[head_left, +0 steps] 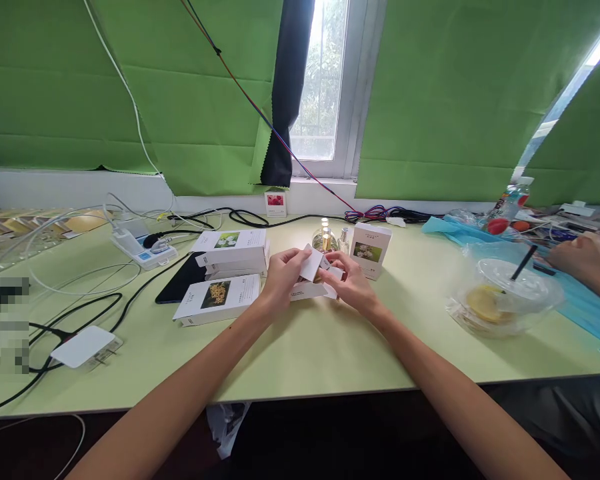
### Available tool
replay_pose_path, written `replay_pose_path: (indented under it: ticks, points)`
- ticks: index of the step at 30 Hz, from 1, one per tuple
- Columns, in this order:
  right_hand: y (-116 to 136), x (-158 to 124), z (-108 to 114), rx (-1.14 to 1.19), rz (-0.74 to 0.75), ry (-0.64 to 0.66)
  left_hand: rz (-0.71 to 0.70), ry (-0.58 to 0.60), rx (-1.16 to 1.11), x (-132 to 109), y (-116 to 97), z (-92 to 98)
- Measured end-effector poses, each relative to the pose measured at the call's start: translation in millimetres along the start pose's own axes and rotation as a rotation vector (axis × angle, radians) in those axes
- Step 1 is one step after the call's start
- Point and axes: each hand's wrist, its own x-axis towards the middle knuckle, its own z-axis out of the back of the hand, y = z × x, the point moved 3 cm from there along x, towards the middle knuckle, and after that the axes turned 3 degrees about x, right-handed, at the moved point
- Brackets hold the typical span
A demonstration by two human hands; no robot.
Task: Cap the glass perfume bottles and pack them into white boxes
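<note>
Both my hands meet over the middle of the pale green table (330, 347) on a small white carton (311, 288) that lies on its side. My left hand (283, 275) pinches the carton's raised end flap. My right hand (350, 281) grips the carton's right end, fingers curled on it. Just behind the hands stand two small glass perfume bottles (325, 239) with gold caps. An upright white box with a flower picture (370, 249) stands to their right. To the left lie a flat white box with a yellow flower picture (217, 299) and a stack of similar boxes (233, 250).
A black phone (180, 280), a white power strip (143, 248) and several cables lie at left. At right sits a clear plastic bag holding a lidded cup (505, 297) on blue sheeting. Another person's hand (587, 257) rests at the far right edge. Green curtains hang behind.
</note>
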Motion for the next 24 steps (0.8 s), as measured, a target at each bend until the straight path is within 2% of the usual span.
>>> replay_pose_path:
  ticks: [15,24]
  points:
    - [-1.2,0.5,0.2,-0.004,0.012,0.010,-0.032,0.038,-0.011,-0.6,-0.9,-2.7]
    - [1.2,0.2,1.0,-0.104,0.039,0.026,-0.023,0.010,0.020,-2.7,-1.8,-2.0]
